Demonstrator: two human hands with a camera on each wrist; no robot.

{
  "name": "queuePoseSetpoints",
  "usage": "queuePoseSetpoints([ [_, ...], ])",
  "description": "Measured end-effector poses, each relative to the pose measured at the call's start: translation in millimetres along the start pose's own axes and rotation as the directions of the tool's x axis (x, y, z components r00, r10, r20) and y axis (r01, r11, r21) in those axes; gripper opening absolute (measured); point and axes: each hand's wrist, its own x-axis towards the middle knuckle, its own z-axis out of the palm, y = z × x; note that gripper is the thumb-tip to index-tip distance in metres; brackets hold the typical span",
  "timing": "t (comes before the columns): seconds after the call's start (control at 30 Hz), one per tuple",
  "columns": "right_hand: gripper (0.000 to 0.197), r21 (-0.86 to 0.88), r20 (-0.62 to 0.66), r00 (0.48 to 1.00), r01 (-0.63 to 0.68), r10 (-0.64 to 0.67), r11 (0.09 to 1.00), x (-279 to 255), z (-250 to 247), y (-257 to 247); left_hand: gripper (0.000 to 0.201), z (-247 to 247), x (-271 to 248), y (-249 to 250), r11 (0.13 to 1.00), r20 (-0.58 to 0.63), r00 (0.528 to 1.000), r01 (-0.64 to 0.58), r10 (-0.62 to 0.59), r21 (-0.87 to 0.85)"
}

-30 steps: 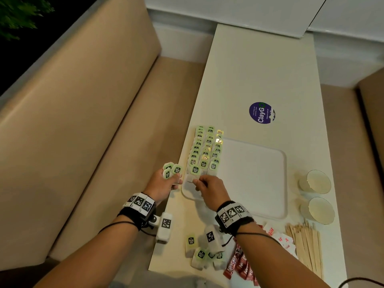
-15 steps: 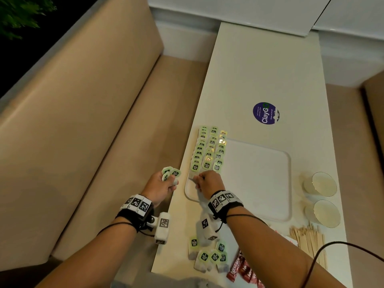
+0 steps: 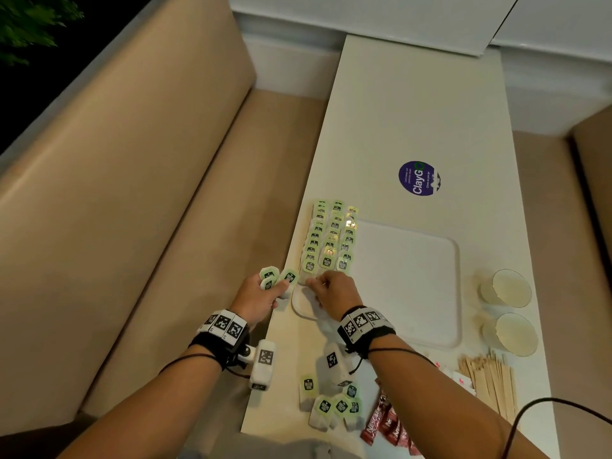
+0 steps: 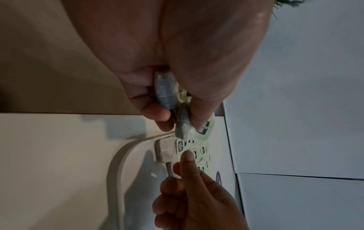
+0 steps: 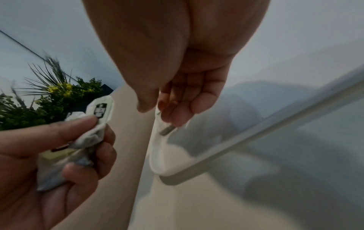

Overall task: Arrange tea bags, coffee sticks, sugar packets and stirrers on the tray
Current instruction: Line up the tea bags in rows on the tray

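Observation:
A white tray [image 3: 410, 293] lies on the cream table, with several green-tagged tea bags [image 3: 331, 240] in three rows along its left side. At the near end of the left row my right hand [image 3: 313, 284] pinches a tea bag [image 5: 158, 124] between thumb and fingers, low over the tray's near-left corner [image 5: 167, 168]. That bag [image 4: 165, 151] touches the tray floor. Just left of the tray, over the table edge, my left hand [image 3: 280, 288] grips a small bunch of tea bags [image 3: 275, 276], their tags sticking up.
Loose tea bags [image 3: 331, 405] and red coffee sticks [image 3: 387, 425] lie at the table's near edge. Wooden stirrers [image 3: 490, 385], sugar packets [image 3: 462, 380] and two paper cups [image 3: 510, 288] are at the right. A beige bench [image 3: 132, 226] runs along the left.
My right hand has stayed at the tray's near-left corner and edged slightly toward the rows with its tea bag. The left hand keeps its bunch in place.

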Motion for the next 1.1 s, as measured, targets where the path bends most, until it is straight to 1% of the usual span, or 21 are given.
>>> queuePoseSetpoints([
  [0.1,0.040,0.066,0.079,0.992,0.095,-0.100,0.993,-14.5,-6.0,-1.6,0.006,5.9,0.1,1.4,1.000,0.022,1.000,-0.001,0.001,-0.023],
  [0.17,0.037,0.118,0.108,0.984,0.129,-0.142,0.985,-23.0,-9.1,-0.6,0.004,11.8,-0.2,3.6,0.999,0.049,0.999,0.004,-0.001,-0.049],
  [0.3,0.027,0.250,0.125,0.981,0.114,-0.149,0.962,-31.2,-7.4,11.6,0.008,25.0,0.4,6.5,0.997,0.124,0.992,0.043,-0.034,-0.071],
  [0.37,0.023,0.278,0.122,0.983,0.101,-0.139,0.955,-33.5,-6.8,17.8,0.009,32.3,-0.2,6.8,0.997,0.144,0.988,0.058,-0.049,-0.058],
  [0.5,0.023,0.287,0.089,0.991,0.071,-0.100,0.955,-34.4,-9.7,27.1,0.010,45.9,-1.8,8.2,0.998,0.157,0.986,0.059,-0.052,-0.038],
  [0.63,0.024,0.296,0.054,0.995,0.059,-0.079,0.953,-30.6,-11.3,34.6,0.012,51.6,0.8,8.4,0.997,0.138,0.988,0.076,-0.073,-0.016],
  [0.8,0.029,0.275,0.014,0.998,0.061,-0.068,0.960,-25.2,-21.4,32.5,0.021,46.4,10.1,8.4,0.996,0.116,0.989,0.090,-0.091,0.015],
  [0.93,0.031,0.230,-0.001,0.999,0.052,-0.054,0.972,-18.7,-26.1,32.8,0.012,42.0,12.3,12.1,0.996,0.126,0.989,0.077,-0.082,0.044],
  [1.0,0.032,0.194,0.001,0.999,0.041,-0.042,0.980,-13.9,-26.2,33.5,0.016,38.3,14.3,11.8,0.994,0.118,0.989,0.082,-0.090,0.065],
  [1.1,0.035,0.150,0.025,1.000,0.006,-0.010,0.989,-6.3,-25.1,34.0,0.012,32.3,17.3,10.1,0.991,0.083,0.991,0.092,-0.101,0.101],
])
